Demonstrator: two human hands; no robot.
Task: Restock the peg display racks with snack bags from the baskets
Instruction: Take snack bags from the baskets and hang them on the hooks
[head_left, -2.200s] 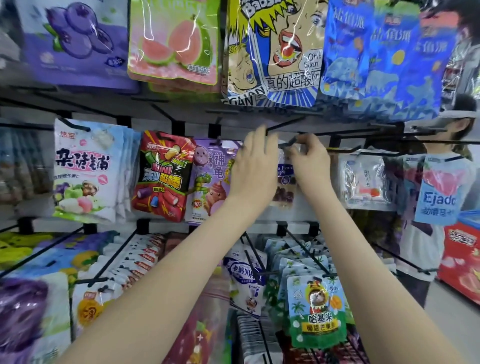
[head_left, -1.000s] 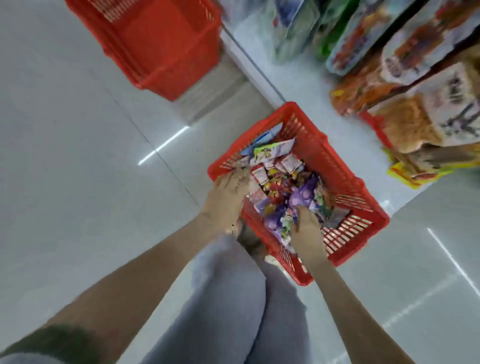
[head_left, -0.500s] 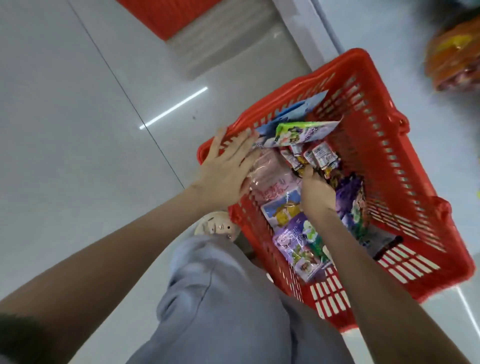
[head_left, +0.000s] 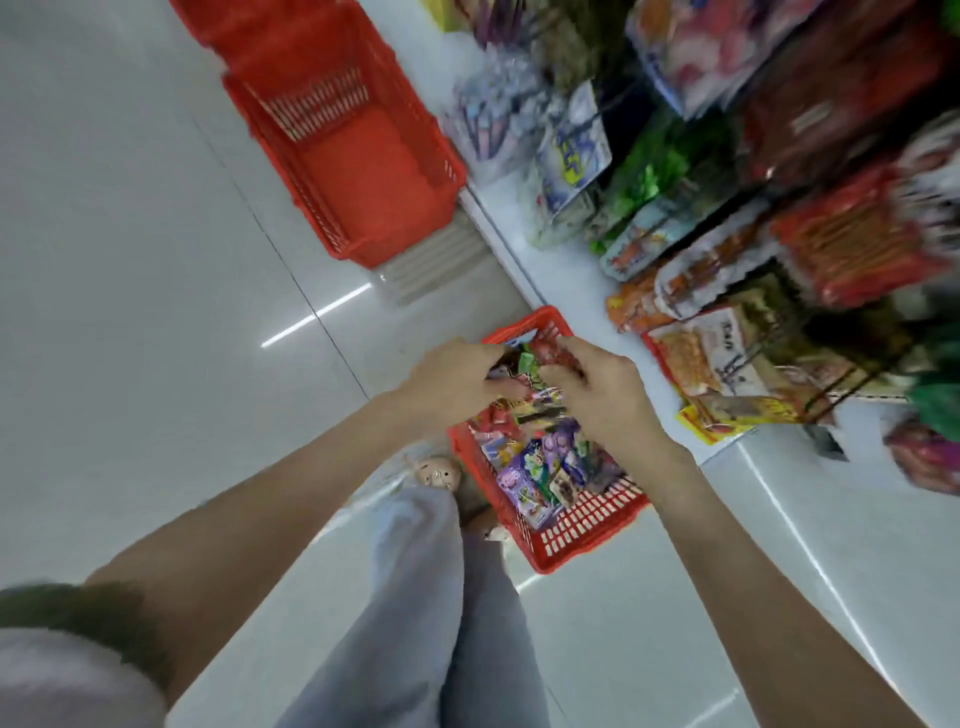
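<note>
A red basket (head_left: 582, 530) stands on the floor in front of my legs, filled with several small colourful snack bags (head_left: 540, 467). Above its far half, my left hand (head_left: 452, 379) and my right hand (head_left: 597, 384) together hold a small bunch of snack bags (head_left: 527, 374), green and red ones showing between the fingers. Both hands have fingers curled round the bunch. The peg racks (head_left: 753, 208) with hanging bags fill the upper right, blurred by motion.
A second red basket (head_left: 363, 171), with nothing visible inside, stands on the floor further ahead by the rack's white base (head_left: 561, 291). Grey tiled floor spreads to the left. My grey trouser legs (head_left: 426, 613) and a slipper (head_left: 436, 470) are beside the full basket.
My hands left the peg rack, dug among the bags in the basket, and now have lifted a bunch of bags above it. The view has pulled back and up.
</note>
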